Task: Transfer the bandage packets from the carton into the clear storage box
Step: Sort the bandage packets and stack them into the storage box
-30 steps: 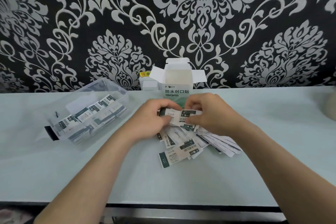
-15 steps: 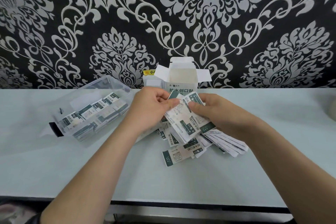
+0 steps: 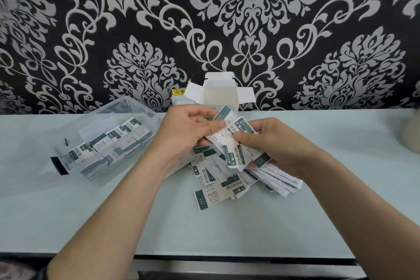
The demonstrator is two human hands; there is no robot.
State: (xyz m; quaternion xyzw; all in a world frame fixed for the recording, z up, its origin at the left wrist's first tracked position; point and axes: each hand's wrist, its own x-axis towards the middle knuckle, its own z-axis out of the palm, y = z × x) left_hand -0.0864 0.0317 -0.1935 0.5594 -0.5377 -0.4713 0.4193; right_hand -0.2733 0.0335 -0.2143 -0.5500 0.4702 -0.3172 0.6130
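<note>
Your left hand (image 3: 188,129) and right hand (image 3: 272,143) together pinch a fan of bandage packets (image 3: 231,143) above the loose pile (image 3: 218,193) on the bench (image 3: 318,211), the open carton (image 3: 220,95) just behind, the part-filled clear storage box (image 3: 136,107) at left.

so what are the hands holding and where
A bunch of bandage packets: left hand pinches the upper end, right hand grips the lower half.

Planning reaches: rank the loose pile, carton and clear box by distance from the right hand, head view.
1. Loose pile, just under the right hand.
2. Carton, behind it, by the wall.
3. Clear box, far left.
</note>
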